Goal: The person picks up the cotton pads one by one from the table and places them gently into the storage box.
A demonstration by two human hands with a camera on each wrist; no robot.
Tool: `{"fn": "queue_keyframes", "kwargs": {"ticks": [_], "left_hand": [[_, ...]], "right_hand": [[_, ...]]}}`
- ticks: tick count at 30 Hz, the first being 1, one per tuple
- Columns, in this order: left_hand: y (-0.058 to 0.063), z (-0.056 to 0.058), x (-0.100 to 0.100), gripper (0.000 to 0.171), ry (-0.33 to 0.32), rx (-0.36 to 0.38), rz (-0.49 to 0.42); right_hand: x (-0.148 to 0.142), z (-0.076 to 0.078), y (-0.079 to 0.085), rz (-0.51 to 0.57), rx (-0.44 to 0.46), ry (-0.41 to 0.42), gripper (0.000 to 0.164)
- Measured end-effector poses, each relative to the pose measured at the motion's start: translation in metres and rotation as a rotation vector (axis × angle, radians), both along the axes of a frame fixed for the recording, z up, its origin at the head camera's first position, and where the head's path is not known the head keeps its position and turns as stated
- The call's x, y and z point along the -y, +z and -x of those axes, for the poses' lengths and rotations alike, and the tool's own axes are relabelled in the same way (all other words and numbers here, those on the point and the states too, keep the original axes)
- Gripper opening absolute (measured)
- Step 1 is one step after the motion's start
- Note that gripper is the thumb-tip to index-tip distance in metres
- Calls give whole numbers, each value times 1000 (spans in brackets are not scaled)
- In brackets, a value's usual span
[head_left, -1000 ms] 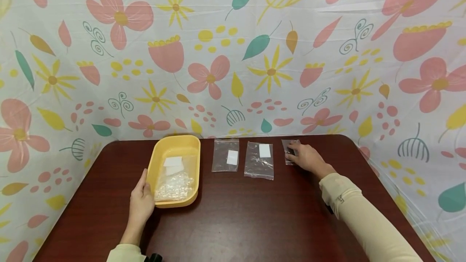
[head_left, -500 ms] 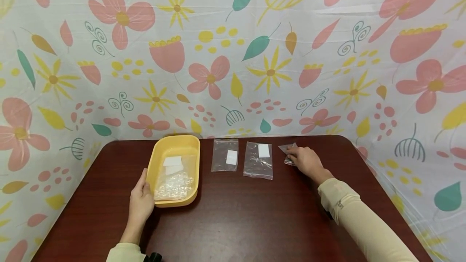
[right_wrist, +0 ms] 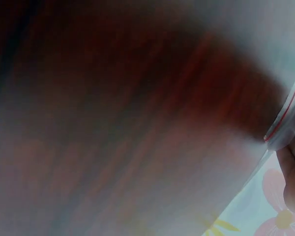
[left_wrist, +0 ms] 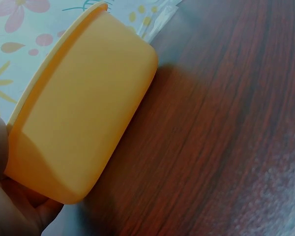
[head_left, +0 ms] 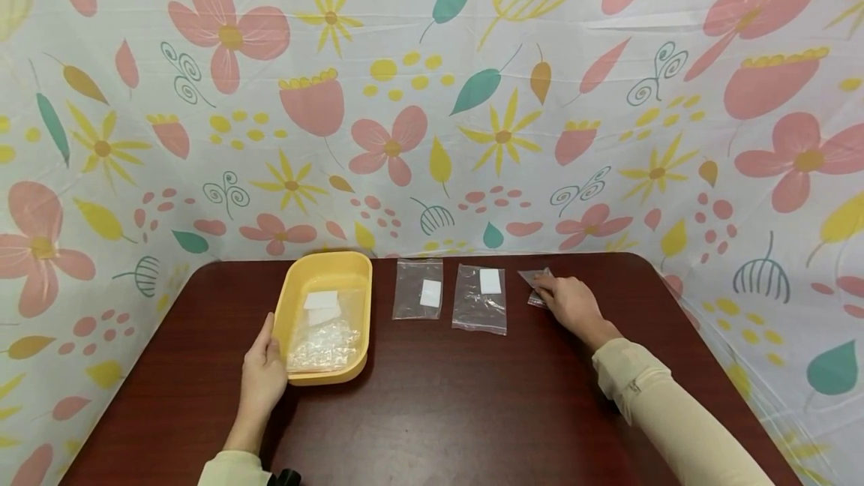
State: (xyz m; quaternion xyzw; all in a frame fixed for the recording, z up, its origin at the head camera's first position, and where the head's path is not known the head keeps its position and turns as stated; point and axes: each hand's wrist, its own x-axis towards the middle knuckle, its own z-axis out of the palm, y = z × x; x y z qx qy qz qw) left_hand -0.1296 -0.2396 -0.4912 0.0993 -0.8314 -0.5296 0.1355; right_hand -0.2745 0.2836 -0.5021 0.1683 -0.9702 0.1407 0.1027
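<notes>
My left hand point(head_left: 263, 370) grips the left side of a yellow plastic tray point(head_left: 367, 313), thumb at the rim. In the left wrist view its fingers curl around the end of the tray point(left_wrist: 83, 108). Over at the right, my right hand point(head_left: 572, 306) pinches a small clear zip bag point(head_left: 533, 276), which is bent up and partly hidden by the fingers. A red line along that zip bag's seal point(right_wrist: 285, 115) shows in the right wrist view. Inside the tray lie several clear bags point(head_left: 324, 343) and white cards point(head_left: 321, 300).
Two flat clear zip bags, one point(head_left: 412, 298) nearer the tray and one point(head_left: 475, 310) nearer my right hand, lie on the dark red-brown table point(head_left: 432, 411). Each has a white card with it. A flower-patterned cloth point(head_left: 432, 96) hangs directly behind the table's back edge.
My right hand has gone from touching the flat small bag to pinching it, and the bag has become folded and bent. The left hand and tray stay put.
</notes>
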Motion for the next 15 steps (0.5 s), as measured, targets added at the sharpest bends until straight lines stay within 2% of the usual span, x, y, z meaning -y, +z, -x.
{"fn": "queue_keyframes", "kwargs": {"ticks": [8, 15], "left_hand": [[-1, 2, 0, 50, 5, -10, 0], [-1, 1, 0, 50, 3, 1, -2]], "right_hand": [[-2, -12, 3, 46, -109, 38, 25], [1, -29, 8, 94, -171, 49, 29]]}}
